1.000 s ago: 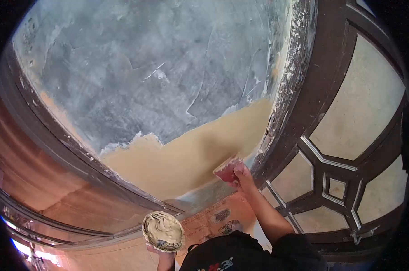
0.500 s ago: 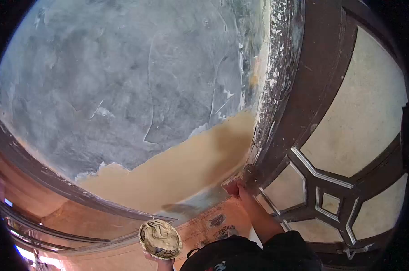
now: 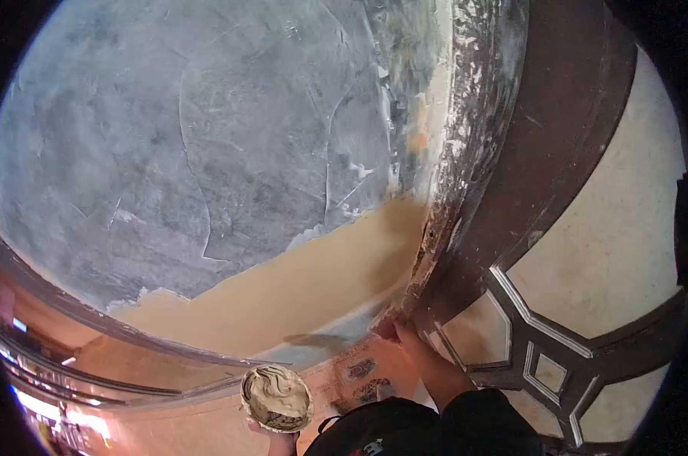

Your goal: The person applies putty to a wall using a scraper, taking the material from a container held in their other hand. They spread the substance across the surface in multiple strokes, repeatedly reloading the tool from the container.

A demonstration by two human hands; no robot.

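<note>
My left hand (image 3: 281, 441) is wrapped round the underside of a round container (image 3: 277, 398) of cream-coloured paste. At the lower end of the dark door frame, my right hand (image 3: 394, 322) is closed on something I cannot make out, close against the wall. A smooth beige coated band (image 3: 283, 287) runs along the lower part of the grey wall panel (image 3: 146, 152), with a ragged upper edge. A bluish strip (image 3: 313, 352) shows below the band, left of my right hand.
A worn dark post (image 3: 465, 144) with white flecks borders the panel. To the right stands a dark panelled door (image 3: 541, 220) with pale insets. The reddish floor (image 3: 207, 425) lies below, with dark marks (image 3: 363, 380) near my body. Shiny rails run at lower left.
The view has shifted, so the wall panel's marks sit further left. My right hand is slightly lower and left, and the container appears slightly further right.
</note>
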